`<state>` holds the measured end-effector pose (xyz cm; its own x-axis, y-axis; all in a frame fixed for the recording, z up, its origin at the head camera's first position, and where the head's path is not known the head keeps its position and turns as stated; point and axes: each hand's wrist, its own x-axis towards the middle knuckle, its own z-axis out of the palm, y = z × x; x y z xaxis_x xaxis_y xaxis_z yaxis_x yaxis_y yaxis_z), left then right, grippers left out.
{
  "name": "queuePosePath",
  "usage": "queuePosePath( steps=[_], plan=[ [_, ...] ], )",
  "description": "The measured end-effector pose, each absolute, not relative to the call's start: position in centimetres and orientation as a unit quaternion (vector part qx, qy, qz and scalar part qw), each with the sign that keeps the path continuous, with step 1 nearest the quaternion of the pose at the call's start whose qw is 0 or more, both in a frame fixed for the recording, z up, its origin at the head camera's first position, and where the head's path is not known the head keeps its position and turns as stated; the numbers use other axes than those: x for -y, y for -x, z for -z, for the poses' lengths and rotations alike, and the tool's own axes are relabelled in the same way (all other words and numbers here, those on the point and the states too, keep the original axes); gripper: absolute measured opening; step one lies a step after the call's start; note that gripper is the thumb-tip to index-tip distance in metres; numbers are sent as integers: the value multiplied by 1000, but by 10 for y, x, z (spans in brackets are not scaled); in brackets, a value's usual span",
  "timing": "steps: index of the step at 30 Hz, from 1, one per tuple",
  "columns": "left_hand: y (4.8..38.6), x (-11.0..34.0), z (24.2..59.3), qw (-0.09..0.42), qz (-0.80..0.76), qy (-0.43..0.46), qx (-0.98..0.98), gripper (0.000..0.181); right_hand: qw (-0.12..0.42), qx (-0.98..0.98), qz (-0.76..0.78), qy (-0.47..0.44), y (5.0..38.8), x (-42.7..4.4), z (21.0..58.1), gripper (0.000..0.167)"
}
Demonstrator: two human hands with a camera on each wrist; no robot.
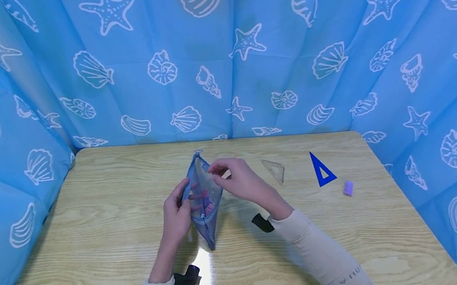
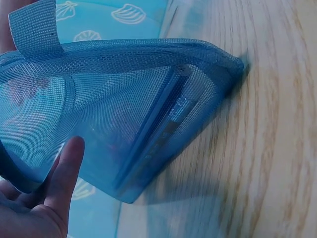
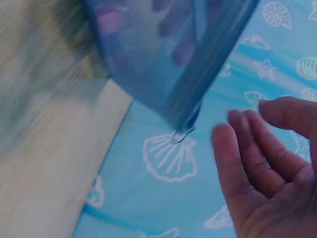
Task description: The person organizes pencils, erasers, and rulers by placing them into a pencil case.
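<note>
A blue mesh zip pouch (image 1: 208,232) is held up off the tabletop, its zipper mouth parted toward the head camera. My left hand (image 1: 176,214) grips the pouch's left side, and some of its fingers show through the mesh. Inside lie a pinkish item (image 1: 207,204) and, in the left wrist view, slim pen-like items (image 2: 171,121) leaning along one end. Beside the right rim is my right hand (image 1: 238,180). In the right wrist view its fingers (image 3: 230,163) are loosely bent, apart from the pouch, with nothing between them.
Right of the pouch, a clear set square (image 1: 269,168), a blue set square (image 1: 318,176) and a purple eraser-like block (image 1: 348,188) lie on the wooden table (image 1: 104,216). A blue shell-patterned curtain (image 1: 213,91) encloses the back and sides.
</note>
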<state>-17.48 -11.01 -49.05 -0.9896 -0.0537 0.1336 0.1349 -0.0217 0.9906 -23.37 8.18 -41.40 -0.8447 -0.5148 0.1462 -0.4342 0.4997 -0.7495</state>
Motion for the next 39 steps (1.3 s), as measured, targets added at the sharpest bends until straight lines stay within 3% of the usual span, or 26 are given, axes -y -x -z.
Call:
queuePosePath(
  steps=[8, 18, 29, 39],
  plan=[
    [174, 111, 490, 71, 705, 19, 706, 59, -18, -866, 428, 258, 233, -111, 439, 20],
    [173, 112, 494, 73, 710, 18, 700, 61, -18, -885, 416, 206, 243, -152, 463, 22],
    [172, 115, 493, 68, 707, 9, 704, 59, 42, -907, 392, 146, 264, -194, 485, 39],
    [173, 114, 494, 69, 710, 8, 701, 60, 101, -954, 276, 67, 285, -214, 489, 59]
  ],
)
